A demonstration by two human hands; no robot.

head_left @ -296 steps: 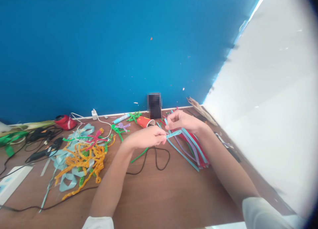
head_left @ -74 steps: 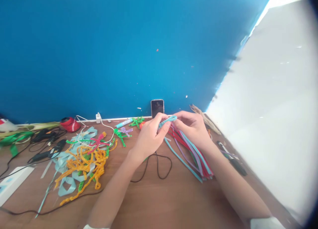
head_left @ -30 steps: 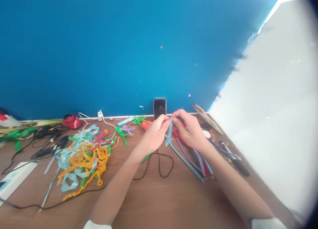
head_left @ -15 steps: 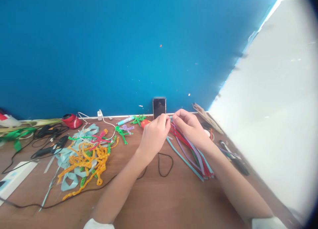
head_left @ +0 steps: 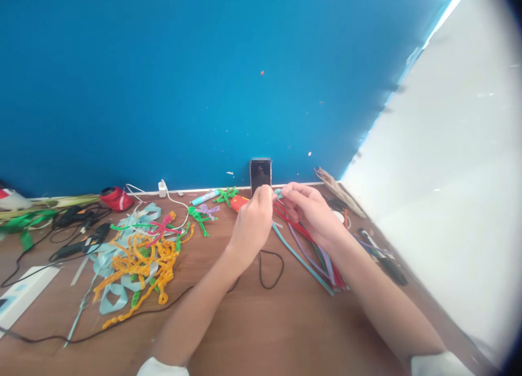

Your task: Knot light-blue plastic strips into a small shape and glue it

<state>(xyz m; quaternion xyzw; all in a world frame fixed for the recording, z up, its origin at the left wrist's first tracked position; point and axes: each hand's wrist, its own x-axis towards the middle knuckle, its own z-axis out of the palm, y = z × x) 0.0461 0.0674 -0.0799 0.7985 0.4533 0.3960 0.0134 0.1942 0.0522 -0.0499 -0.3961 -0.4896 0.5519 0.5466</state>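
My left hand [head_left: 253, 218] and my right hand [head_left: 312, 210] meet above the far part of the table, both with fingers pinched. Between their fingertips shows a small, bent light blue pipe cleaner [head_left: 278, 193]; most of it is hidden by the fingers. Below my right hand lies a bundle of long pipe cleaners [head_left: 302, 249] in light blue, purple, red and green, partly covered by the hand and forearm. Just left of my left hand sits a red-orange object with yellow spots [head_left: 237, 202]. Behind the hands a phone [head_left: 261, 173] leans upright against the wall.
Left lies a tangle of orange pipe cleaners [head_left: 141, 256] with light blue ribbon [head_left: 112, 297]. Green twisted figures [head_left: 198, 218] and a glue stick [head_left: 205, 197] are near the wall. A black cable [head_left: 163, 309] crosses the table. A power strip [head_left: 26, 293] is far left, tools [head_left: 383, 256] right.
The light blue pipe cleaner between my fingertips shows more and looks bent now. My right hand's fingers have shifted slightly, and my left hand has turned a little.
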